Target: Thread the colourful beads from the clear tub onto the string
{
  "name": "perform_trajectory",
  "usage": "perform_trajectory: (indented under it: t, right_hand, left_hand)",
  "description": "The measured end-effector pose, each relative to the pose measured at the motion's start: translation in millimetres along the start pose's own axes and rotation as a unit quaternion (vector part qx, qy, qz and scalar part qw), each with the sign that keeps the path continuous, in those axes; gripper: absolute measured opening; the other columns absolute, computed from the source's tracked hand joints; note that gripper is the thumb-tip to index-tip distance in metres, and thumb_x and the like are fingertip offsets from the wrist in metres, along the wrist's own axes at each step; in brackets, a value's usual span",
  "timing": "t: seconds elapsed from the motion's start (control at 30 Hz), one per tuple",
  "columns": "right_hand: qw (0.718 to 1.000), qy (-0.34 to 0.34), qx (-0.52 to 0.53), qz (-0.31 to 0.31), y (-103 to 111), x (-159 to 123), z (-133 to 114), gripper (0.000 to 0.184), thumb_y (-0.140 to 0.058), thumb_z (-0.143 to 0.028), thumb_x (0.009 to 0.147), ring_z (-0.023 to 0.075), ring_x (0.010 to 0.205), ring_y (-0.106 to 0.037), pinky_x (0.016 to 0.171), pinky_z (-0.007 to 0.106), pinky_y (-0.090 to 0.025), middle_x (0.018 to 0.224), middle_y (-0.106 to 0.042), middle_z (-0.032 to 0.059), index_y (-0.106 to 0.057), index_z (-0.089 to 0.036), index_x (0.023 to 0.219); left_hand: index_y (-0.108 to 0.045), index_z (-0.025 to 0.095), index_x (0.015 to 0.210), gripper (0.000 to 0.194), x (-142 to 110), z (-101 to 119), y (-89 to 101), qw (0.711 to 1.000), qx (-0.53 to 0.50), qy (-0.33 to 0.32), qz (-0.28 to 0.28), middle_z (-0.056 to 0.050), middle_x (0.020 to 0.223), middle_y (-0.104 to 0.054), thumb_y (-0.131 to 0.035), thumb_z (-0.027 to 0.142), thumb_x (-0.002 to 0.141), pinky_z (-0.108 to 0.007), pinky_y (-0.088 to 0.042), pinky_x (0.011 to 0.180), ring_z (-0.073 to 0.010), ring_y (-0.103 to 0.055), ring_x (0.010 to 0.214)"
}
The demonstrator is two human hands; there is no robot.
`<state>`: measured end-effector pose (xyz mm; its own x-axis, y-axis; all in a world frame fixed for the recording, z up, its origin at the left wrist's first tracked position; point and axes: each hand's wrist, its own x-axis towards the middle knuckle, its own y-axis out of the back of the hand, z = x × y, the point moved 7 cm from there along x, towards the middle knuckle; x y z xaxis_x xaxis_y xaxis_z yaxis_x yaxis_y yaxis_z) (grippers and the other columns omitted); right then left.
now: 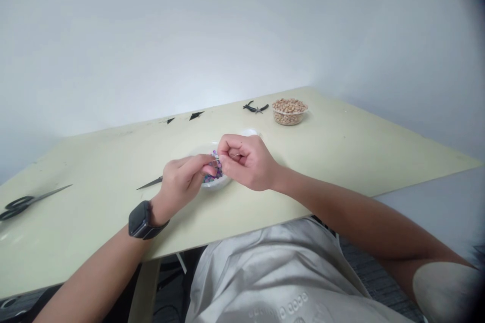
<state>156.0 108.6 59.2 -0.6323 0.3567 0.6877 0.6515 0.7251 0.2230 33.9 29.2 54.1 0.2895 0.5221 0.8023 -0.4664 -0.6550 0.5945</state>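
My left hand (182, 179) and my right hand (248, 161) meet over a small clear dish (217, 181) of purple and blue beads. Left fingers pinch a bead at the dish's rim. Right fingers are curled shut round a thin needle or wire, its tip pointing at the left fingertips. A dark watch sits on my left wrist. A second small clear dish (250, 132) shows just behind the right hand.
A clear tub of tan beads (290, 111) stands at the back right, with black pliers (255, 107) beside it. Black scissors (26, 202) lie at the far left. A dark pointed tool (149, 183) lies by my left hand. Small black scraps (196, 115) lie near the far edge.
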Motion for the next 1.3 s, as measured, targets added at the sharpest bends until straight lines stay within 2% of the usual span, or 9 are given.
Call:
perform_trajectory:
  t: [0.17, 0.43, 0.67, 1.03, 1.3]
  right_hand:
    - [1.0, 0.01, -0.007, 0.011, 1.3, 0.7, -3.1, 0.016, -0.06, -0.016, 0.081, 0.0042, 0.047, -0.027, 0.046, 0.02, -0.024, 0.051, -0.033, -0.01, -0.047, -0.018, 0.071]
    - [1.0, 0.009, -0.022, 0.011, 1.0, 1.0, -4.0, 0.015, -0.059, -0.015, 0.077, 0.0042, 0.047, -0.027, 0.046, 0.02, -0.024, 0.051, -0.033, -0.0099, -0.047, -0.018, 0.069]
    - [1.0, 0.011, -0.027, 0.009, 1.2, 0.7, -3.1, 0.016, -0.058, -0.013, 0.077, 0.0042, 0.048, -0.026, 0.046, 0.02, -0.023, 0.052, -0.031, -0.0099, -0.046, -0.018, 0.068]
    - [1.0, 0.006, -0.029, 0.002, -1.1, 0.3, -1.0, 0.015, -0.059, -0.013, 0.076, 0.0043, 0.049, -0.026, 0.047, 0.02, -0.023, 0.052, -0.031, -0.0097, -0.046, -0.018, 0.068]
    - [0.999, 0.019, -0.028, 0.001, -1.8, -0.2, -1.2, 0.016, -0.059, -0.013, 0.076, 0.0043, 0.049, -0.025, 0.047, 0.02, -0.023, 0.053, -0.03, -0.0099, -0.046, -0.018, 0.069]
  left_hand:
    - [-0.068, 0.019, 0.091, 0.022, -2.3, -3.5, 0.4, 1.0, 0.008, 0.02, 0.012, 0.003, 0.07, -0.072, -0.055, 0.029, 0.106, -0.012, -0.047, 0.059, -0.0056, -0.066, 0.058]
    - [-0.069, 0.018, 0.09, 0.03, -0.6, -6.2, 1.2, 0.998, 0.004, 0.064, 0.006, 0.001, 0.069, -0.073, -0.053, 0.037, 0.106, -0.014, -0.047, 0.056, -0.0074, -0.065, 0.056]
    - [-0.072, 0.019, 0.091, 0.027, -1.4, -6.9, 1.5, 0.996, -0.006, 0.085, 0.01, 0.0, 0.071, -0.074, -0.055, 0.033, 0.105, -0.016, -0.046, 0.055, -0.0081, -0.065, 0.057]
    - [-0.07, 0.018, 0.091, 0.027, 0.7, -4.5, 1.4, 0.997, -0.011, 0.076, 0.008, 0.0, 0.072, -0.074, -0.055, 0.036, 0.105, -0.015, -0.046, 0.055, -0.0075, -0.066, 0.058]
    - [-0.071, 0.018, 0.089, 0.035, 1.0, -3.3, 1.4, 0.997, -0.004, 0.083, 0.001, 0.0, 0.068, -0.073, -0.052, 0.042, 0.106, -0.015, -0.048, 0.055, -0.0078, -0.065, 0.055]
